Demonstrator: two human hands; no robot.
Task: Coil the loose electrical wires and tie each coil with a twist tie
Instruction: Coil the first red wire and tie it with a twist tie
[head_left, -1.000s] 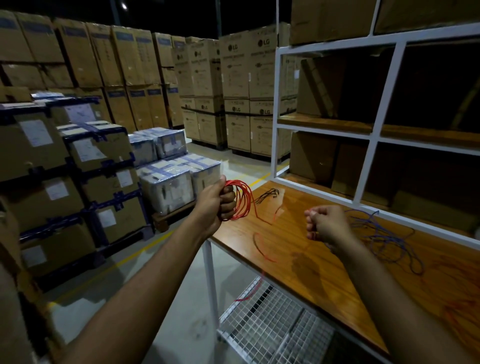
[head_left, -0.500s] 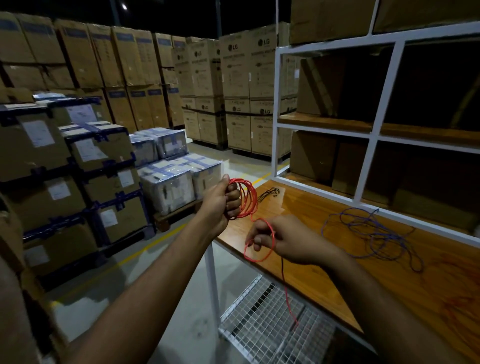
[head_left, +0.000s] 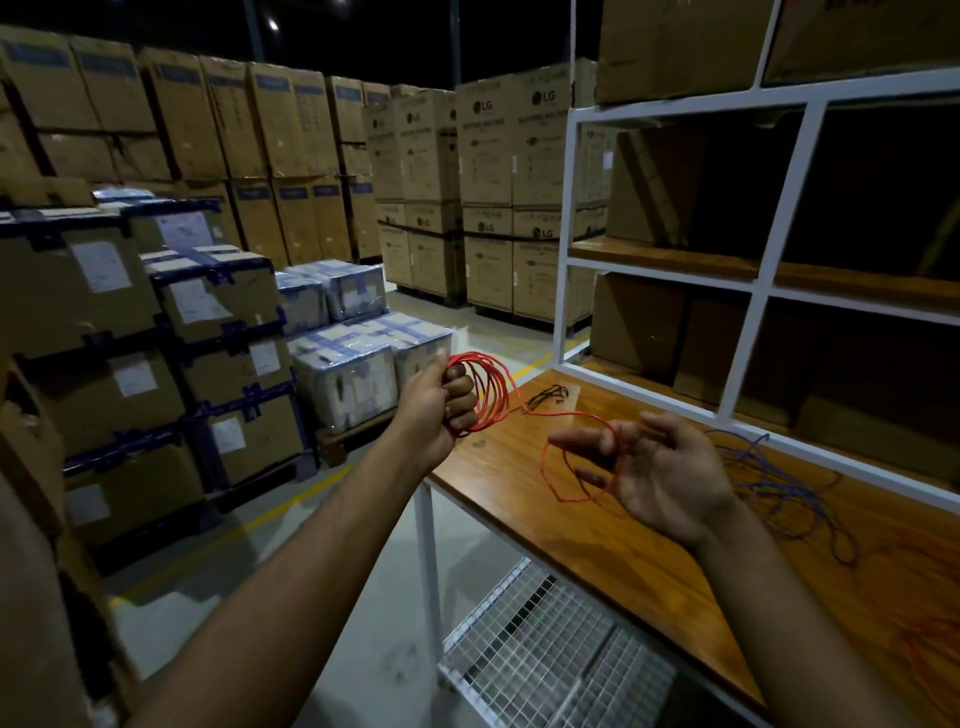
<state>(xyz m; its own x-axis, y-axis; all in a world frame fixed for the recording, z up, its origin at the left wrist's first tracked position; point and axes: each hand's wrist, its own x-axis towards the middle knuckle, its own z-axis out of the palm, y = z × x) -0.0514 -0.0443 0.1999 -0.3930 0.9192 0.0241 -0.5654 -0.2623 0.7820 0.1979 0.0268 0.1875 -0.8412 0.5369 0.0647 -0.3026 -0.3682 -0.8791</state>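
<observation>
My left hand (head_left: 441, 402) grips a coil of red wire (head_left: 491, 395) with several turns, held up over the left end of the wooden table (head_left: 597, 551). The coil's loose tail (head_left: 550, 467) runs right and loops round the fingers of my right hand (head_left: 665, 473). That hand is palm up above the table, its fingers loosely extended. A tangle of blue wire (head_left: 779, 488) lies on the table behind my right hand. Small black twist ties (head_left: 548, 397) lie at the table's far left corner. Faint orange wire (head_left: 924, 623) shows at the right edge.
A white-framed shelf unit (head_left: 748, 332) with cardboard boxes rises behind the table. Under the table is a wire mesh shelf (head_left: 545, 654). Stacked cartons on pallets (head_left: 208, 322) fill the left and back, across a floor aisle with a yellow line.
My right hand has turned palm up and moved right and up, opening its fingers, with the red tail now looped round them. The left hand still grips the coil.
</observation>
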